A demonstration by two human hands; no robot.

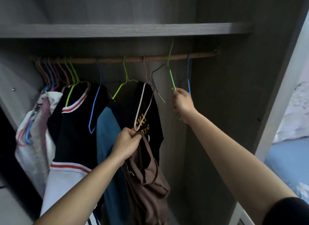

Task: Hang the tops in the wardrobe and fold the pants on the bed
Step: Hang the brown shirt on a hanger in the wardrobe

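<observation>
The fingers of the right hand (183, 104) are curling shut around the lower wire of a bright green wire hanger (171, 79), whose hook is reaching up past the brown wooden rail (133, 58) toward the grey shelf (127, 30); from here I cannot tell whether the hook is resting on the rail or already free of it. The left hand (127, 145) is pinching its fingers together on the gathered straps of a soft brown strappy top (147, 179), which is hanging limp below the fist, in front of the clothes already on the rail.

The hanging step seems to be in hand: a hanger is being fetched for the brown top. The next move would call for bringing the two hands together and threading the hanger's shoulders through the straps, which look thin and likely to slip off a slick wire.

Just left of the green hanger, a dark bent wire hanger (157, 80) is dangling empty, and just right of it a blue wire hanger (189, 79) is hanging near the wardrobe's side wall. Farther left, a black printed T-shirt (150, 117) is sitting behind the left hand, with a pale pink wire hanger (142, 107) hanging in front of it. At the far right, the blue bed (287, 166) is showing beyond the wardrobe's edge; no pants are in sight.
</observation>
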